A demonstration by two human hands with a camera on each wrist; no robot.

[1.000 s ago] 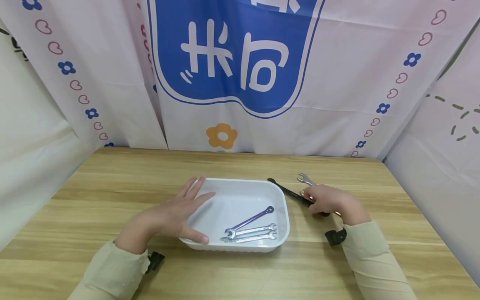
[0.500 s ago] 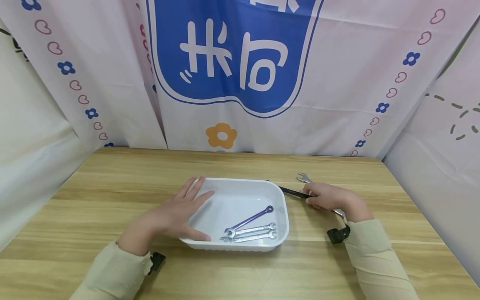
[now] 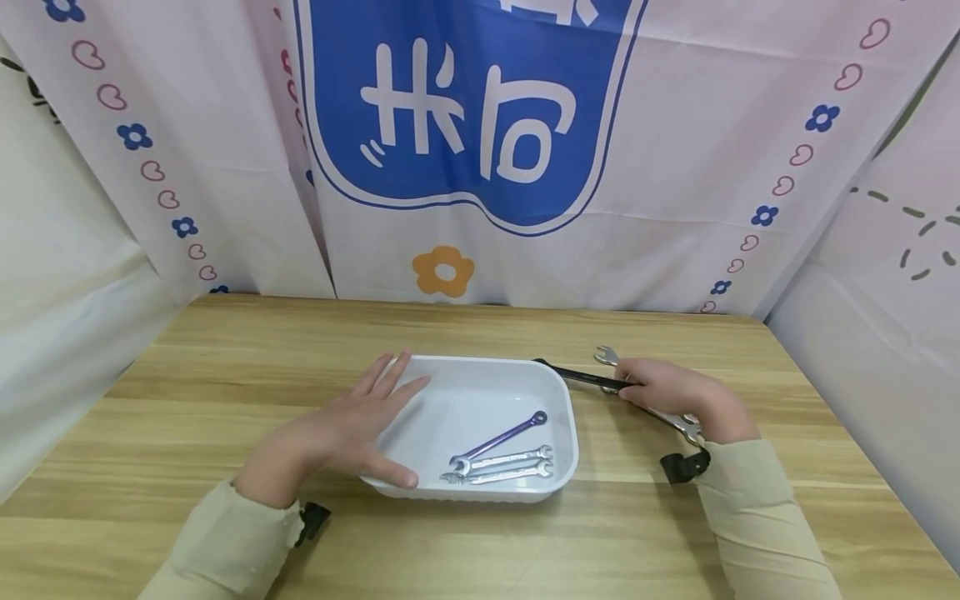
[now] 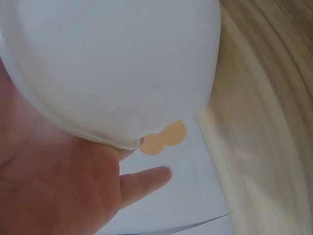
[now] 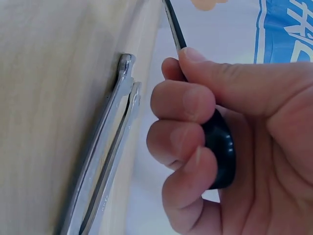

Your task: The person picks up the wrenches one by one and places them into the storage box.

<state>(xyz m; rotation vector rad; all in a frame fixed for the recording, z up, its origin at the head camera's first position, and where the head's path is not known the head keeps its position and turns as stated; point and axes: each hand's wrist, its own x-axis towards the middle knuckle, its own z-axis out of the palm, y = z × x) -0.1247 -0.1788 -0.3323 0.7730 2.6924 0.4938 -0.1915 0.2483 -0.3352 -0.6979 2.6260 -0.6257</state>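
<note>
My left hand (image 3: pixel 330 442) spreads across the left end of a white plastic tray (image 3: pixel 465 396), its fingers at the far corner and the thumb at the near one. In the left wrist view the palm lies against the tray's rim (image 4: pixel 61 127). Curled fingers of my right hand (image 3: pixel 675 394) grip a black wrench (image 3: pixel 588 378), whose far end points toward the tray's back right corner. The right wrist view has its rounded dark end (image 5: pixel 222 152) in the palm. Beneath that hand, two silver wrenches lie on the table, one wrench (image 5: pixel 105 132) nearer the camera's left.
Inside the tray rest a purple wrench (image 3: pixel 502 437) and two small silver wrenches, the front wrench (image 3: pixel 506 477) close to the near wall. The wooden table (image 3: pixel 480 550) ends at a printed cloth (image 3: pixel 675 242) behind; more cloth hangs at both sides.
The right hand has shifted slightly right, away from the tray, and the black wrench in it has turned to a flatter angle. More silver wrench shows by the wrist. The left hand stays put.
</note>
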